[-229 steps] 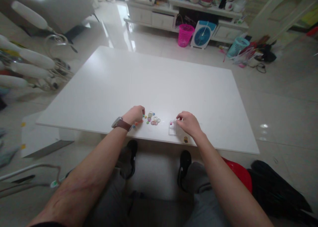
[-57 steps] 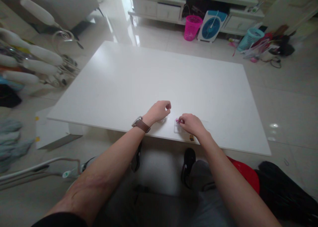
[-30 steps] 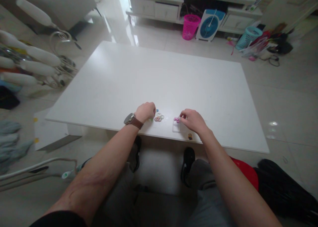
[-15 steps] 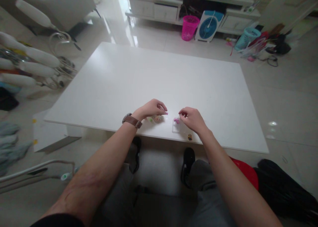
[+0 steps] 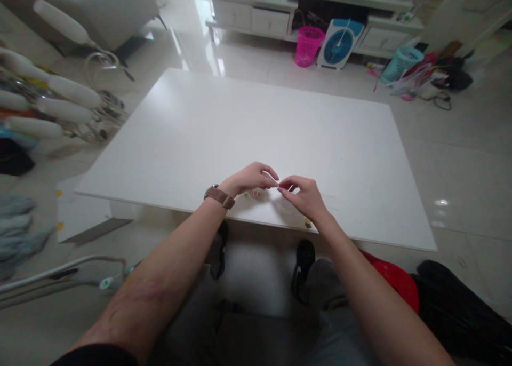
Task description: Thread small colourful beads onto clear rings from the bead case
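Observation:
My left hand (image 5: 256, 176) and my right hand (image 5: 303, 194) meet fingertip to fingertip above the near part of the white table (image 5: 248, 126). Pinched between them is a tiny pink piece (image 5: 278, 185), too small to name. My left fingers are closed on it, and my right thumb and forefinger touch the same spot. Below the left hand lies a small beige tangle (image 5: 256, 194) with a green bit (image 5: 245, 194) beside it. A small yellow-and-dark figure (image 5: 308, 223) rests by the table edge, near my right wrist. The clear tray under the right hand is barely visible.
Beyond the table stand a pink basket (image 5: 308, 46), a blue-and-white fan (image 5: 340, 43) and a teal basket (image 5: 402, 63). White padded handles (image 5: 66, 91) are at the left. A red item (image 5: 394, 283) sits below the table's right side.
My hands have come together; the right moved left from above the clear tray, the left slightly right with the pink piece. The pink pieces in the tray are now hidden.

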Action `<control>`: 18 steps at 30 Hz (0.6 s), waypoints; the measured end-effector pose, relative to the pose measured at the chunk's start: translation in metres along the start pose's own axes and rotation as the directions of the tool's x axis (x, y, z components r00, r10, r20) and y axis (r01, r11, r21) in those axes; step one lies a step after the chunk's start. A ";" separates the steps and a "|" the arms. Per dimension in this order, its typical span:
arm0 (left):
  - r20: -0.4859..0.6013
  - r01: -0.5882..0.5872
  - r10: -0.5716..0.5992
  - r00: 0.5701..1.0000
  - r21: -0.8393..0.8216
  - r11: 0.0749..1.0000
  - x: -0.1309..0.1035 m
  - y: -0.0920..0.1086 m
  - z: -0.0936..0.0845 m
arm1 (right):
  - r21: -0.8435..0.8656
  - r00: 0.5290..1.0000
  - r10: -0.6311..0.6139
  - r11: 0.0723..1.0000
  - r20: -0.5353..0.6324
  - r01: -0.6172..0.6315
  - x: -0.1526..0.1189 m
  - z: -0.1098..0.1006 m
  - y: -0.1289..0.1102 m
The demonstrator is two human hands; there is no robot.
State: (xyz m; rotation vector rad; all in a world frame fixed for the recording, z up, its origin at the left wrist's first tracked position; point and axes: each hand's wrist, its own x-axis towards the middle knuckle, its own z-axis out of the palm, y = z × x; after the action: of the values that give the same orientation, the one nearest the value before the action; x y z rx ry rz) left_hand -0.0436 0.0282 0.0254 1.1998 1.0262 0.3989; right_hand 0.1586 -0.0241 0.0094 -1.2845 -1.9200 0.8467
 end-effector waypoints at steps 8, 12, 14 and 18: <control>-0.055 0.009 -0.013 0.998 -0.081 0.997 0.003 -0.001 -0.008 | 0.038 0.997 0.038 0.999 -0.074 -0.035 0.002 -0.003 -0.002; -0.175 -0.002 -0.005 0.985 -0.042 0.999 0.000 0.002 -0.020 | 0.019 0.993 0.046 0.999 -0.109 -0.044 0.002 -0.006 -0.001; -0.316 -0.017 0.022 0.948 0.019 1.000 -0.001 0.003 -0.028 | -0.007 0.992 0.066 0.998 -0.103 -0.067 0.002 -0.007 0.001; -0.536 0.004 0.133 0.834 0.247 0.969 -0.001 -0.003 -0.046 | -0.122 0.995 0.100 0.988 0.016 -0.098 -0.001 -0.005 0.010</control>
State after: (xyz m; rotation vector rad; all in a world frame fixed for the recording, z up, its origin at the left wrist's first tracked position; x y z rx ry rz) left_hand -0.0826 0.0531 0.0231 1.3737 1.5702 0.7192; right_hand 0.1678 -0.0209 0.0036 -1.4583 -1.9639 0.8072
